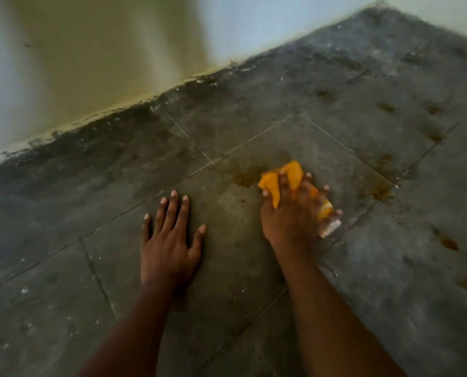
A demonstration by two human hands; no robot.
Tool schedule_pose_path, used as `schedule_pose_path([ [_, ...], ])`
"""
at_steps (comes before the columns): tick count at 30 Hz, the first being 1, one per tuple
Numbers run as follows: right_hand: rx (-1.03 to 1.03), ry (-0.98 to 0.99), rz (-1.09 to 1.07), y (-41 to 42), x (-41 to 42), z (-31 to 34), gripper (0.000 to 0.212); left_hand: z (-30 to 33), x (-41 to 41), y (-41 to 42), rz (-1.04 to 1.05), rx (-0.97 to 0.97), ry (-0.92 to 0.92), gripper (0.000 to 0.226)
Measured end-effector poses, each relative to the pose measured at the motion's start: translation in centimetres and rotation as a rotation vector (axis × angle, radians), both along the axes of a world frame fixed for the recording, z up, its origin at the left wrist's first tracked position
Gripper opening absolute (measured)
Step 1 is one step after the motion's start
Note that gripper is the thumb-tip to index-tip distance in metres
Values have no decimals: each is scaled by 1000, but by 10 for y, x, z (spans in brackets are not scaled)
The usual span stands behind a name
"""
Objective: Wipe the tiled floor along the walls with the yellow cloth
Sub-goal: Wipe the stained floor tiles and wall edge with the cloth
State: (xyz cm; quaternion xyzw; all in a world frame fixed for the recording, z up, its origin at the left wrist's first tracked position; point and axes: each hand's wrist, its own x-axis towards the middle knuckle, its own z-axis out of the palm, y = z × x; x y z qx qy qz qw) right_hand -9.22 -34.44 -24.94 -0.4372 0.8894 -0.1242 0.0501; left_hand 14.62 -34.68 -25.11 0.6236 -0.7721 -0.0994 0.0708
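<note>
Right hand [292, 210] presses down on the yellow cloth [286, 178], fingers curled over it. It sits bunched under the hand, on the tiled floor [254, 268], away from the wall [91, 63]. A brown wet spot [247, 178] lies just left of it. Left hand [169, 240] rests flat, fingers spread. Blur hides the cloth's far end.

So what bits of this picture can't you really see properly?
- Head view: the yellow cloth is mostly hidden under the right hand, which is motion-blurred.
- The pale scrap beside that hand is too blurred to identify.
- Floor under the flat left hand is hidden.
- The wall is smeared by blur.
</note>
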Motion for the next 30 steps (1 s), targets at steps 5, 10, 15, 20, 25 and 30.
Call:
schedule_pose_path([
  [5, -63, 113, 477, 2, 30, -6, 62, 2, -2, 2, 5, 6, 22, 76],
  [10, -10, 43, 21, 2, 11, -3, 64, 6, -1, 1, 36, 32, 59, 76],
  [15, -52, -13, 144, -74, 42, -3, 63, 3, -1, 0, 92, 17, 56, 76],
  [20, -12, 179, 621, -7, 20, -3, 64, 8, -2, 1, 92, 44, 62, 76],
  [25, 5, 57, 116, -43, -5, -2, 64, 6, -2, 0, 102, 51, 55, 75],
  [30, -17, 36, 282, -104, 46, 1, 62, 4, -4, -1, 117, 30, 36, 74],
])
